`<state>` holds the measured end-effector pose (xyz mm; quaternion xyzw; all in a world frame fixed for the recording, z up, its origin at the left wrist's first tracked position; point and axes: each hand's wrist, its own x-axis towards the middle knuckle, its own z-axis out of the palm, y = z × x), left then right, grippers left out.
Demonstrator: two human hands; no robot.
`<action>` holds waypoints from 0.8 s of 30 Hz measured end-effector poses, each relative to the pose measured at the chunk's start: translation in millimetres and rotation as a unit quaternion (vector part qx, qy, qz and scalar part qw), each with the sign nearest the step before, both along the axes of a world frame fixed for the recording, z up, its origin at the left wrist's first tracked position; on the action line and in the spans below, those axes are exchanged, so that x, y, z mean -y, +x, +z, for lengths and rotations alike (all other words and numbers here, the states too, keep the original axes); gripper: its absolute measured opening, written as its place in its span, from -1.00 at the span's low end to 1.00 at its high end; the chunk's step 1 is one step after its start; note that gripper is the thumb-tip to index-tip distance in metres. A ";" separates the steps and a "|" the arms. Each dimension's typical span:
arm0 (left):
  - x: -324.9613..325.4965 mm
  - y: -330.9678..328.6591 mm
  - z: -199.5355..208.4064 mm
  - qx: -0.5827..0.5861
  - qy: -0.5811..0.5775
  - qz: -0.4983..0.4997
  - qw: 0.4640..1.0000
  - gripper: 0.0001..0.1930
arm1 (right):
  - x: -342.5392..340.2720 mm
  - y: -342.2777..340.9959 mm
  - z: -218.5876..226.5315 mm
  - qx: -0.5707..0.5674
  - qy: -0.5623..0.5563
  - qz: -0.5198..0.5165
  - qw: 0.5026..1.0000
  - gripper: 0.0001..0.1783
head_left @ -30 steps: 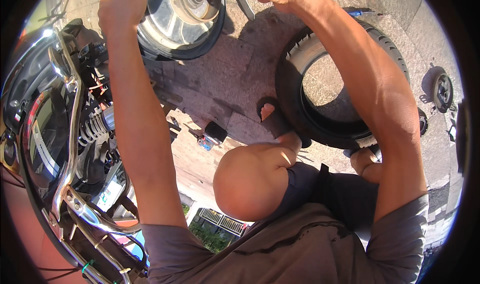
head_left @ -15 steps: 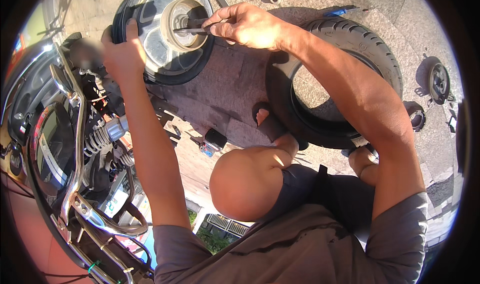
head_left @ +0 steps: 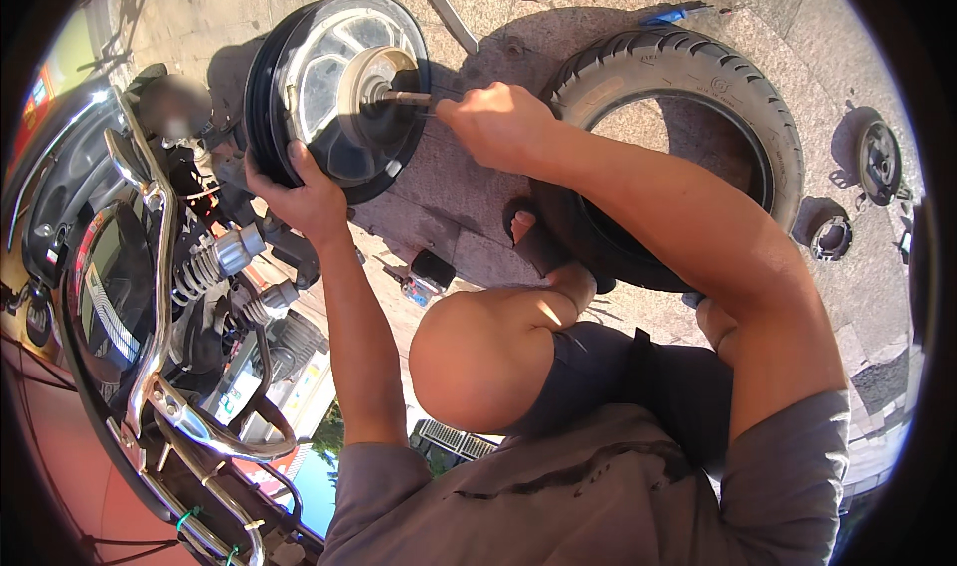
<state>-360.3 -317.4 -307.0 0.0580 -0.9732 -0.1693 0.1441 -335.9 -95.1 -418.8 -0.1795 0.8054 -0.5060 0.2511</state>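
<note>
A black motor scooter wheel [head_left: 317, 52] without its tyre is at the upper left, tilted, with a pale drum [head_left: 351, 102] and an axle [head_left: 404, 98] sticking out of its centre. My left hand [head_left: 311, 199] grips the lower left of the rim, thumb on the near side. At the axle's outer end is my right hand [head_left: 503, 127], its fingers closed. What they hold is too small and hidden to make out. To the right, a loose black tyre [head_left: 688, 62] lies on its side, partly behind my right forearm.
Close on my left stands a scooter with a chrome bar [head_left: 158, 287] and a shock absorber spring [head_left: 204, 272]. A flat metal bar [head_left: 444, 12], a blue-handled tool [head_left: 666, 15], a round dark part [head_left: 877, 164] and a ring [head_left: 829, 237] lie on the paving.
The wheel has shifted slightly right and down. My left hand has slid from the rim's upper left to its lower left. My right hand has drawn down and back from the drum.
</note>
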 end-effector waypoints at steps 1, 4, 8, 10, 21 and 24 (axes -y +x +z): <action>-1.6 -0.6 -1.5 -0.005 0.009 -0.001 1.000 -0.30 | 0.2 0.6 -0.1 0.008 -0.013 -0.014 1.000 -0.81; -0.1 -0.6 -3.3 -0.015 0.009 -0.005 1.000 -0.29 | 0.3 -1.3 3.0 0.027 -0.071 0.006 0.997 -0.77; 4.9 2.1 -5.9 -0.018 0.035 -0.008 0.999 -0.29 | -7.2 -5.9 10.1 0.187 -0.217 -0.052 0.957 -0.70; 5.7 0.8 -5.8 -0.018 0.031 -0.005 0.999 -0.30 | -11.7 -12.1 13.4 0.300 -0.237 -0.035 0.923 -0.69; 8.8 9.7 -5.7 -0.018 0.008 0.010 1.000 -0.30 | -2.7 -11.1 4.9 0.013 0.046 -0.024 0.999 -0.82; 2.7 7.1 -6.0 -0.011 0.008 0.012 1.000 -0.30 | 0.8 -5.0 12.2 -0.005 0.065 -0.038 0.997 -0.83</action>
